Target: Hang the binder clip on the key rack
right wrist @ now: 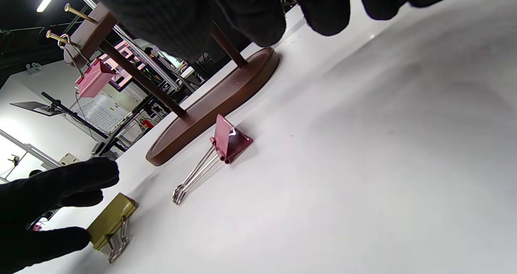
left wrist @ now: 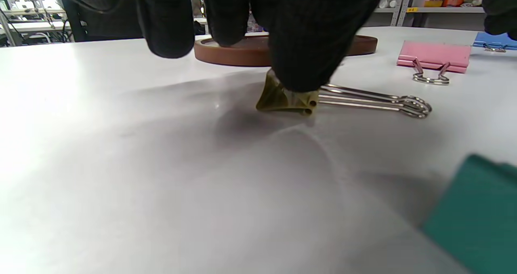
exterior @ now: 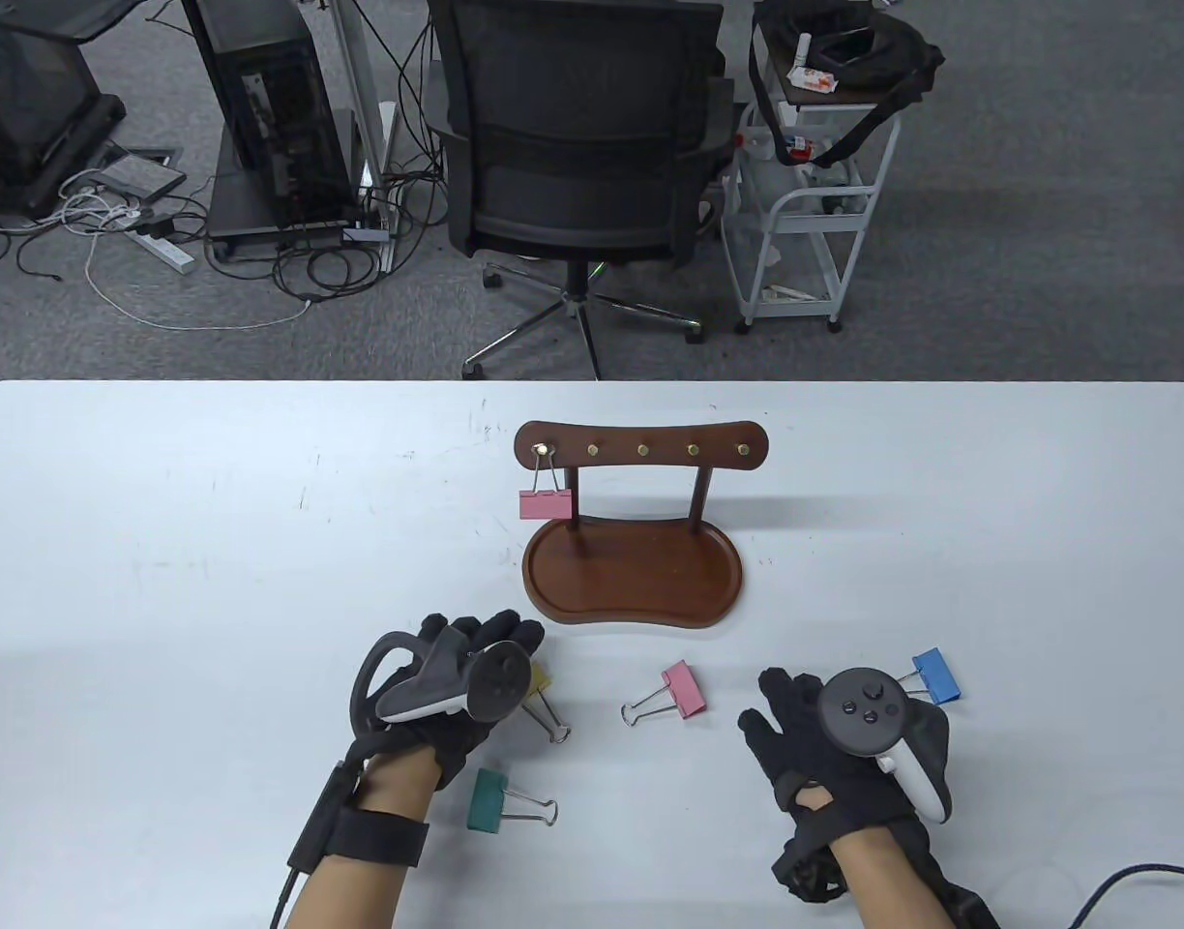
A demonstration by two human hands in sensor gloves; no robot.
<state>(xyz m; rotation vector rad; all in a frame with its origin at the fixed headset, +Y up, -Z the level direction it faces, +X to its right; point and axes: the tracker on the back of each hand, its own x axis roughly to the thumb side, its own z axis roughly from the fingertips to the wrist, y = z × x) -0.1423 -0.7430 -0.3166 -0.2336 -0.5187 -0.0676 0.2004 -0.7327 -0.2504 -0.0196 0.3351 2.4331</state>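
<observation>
On white table, left hand (exterior: 457,692) grip presses yellow clip (left wrist: 287,98) (right (exterior: 848,745) spread, empty).

table cam high, looks down; wrist cams low, close; all share key rack (exterior: 640,527).

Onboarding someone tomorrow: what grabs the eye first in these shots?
The wooden key rack stands mid-table with one pink clip already hanging from its leftmost peg. In front of it, the left hand touches a yellow clip lying on the table, while loose pink, green and blue clips lie around.
</observation>
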